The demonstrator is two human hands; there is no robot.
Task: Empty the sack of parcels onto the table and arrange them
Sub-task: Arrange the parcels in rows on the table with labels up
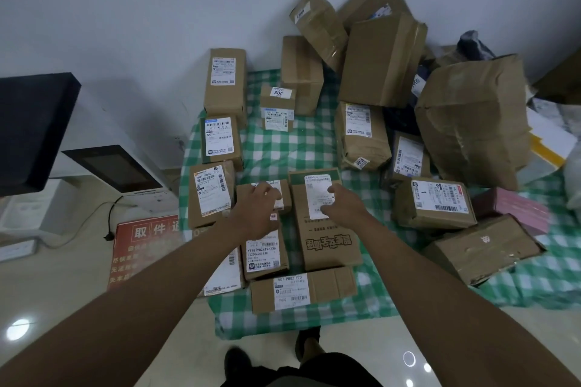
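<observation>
Several brown cardboard parcels with white labels lie on a table under a green checked cloth (pixel 301 148). My left hand (pixel 256 209) rests on top of a small box (pixel 284 195) near the front left. My right hand (pixel 344 201) lies with loosely bent fingers on the label of a long flat box (pixel 327 245) beside it; it grips nothing. Labelled boxes stand in a column along the left edge (pixel 220 138). A heap of larger parcels (pixel 380 66) leans against the wall at the back right.
A big crumpled brown package (pixel 474 122) and a pink box (pixel 515 210) sit at the right. Something white (pixel 573 179) shows at the right edge. A dark monitor (pixel 31 129), a white machine (pixel 119 170) and a red sign (pixel 141 248) stand left of the table.
</observation>
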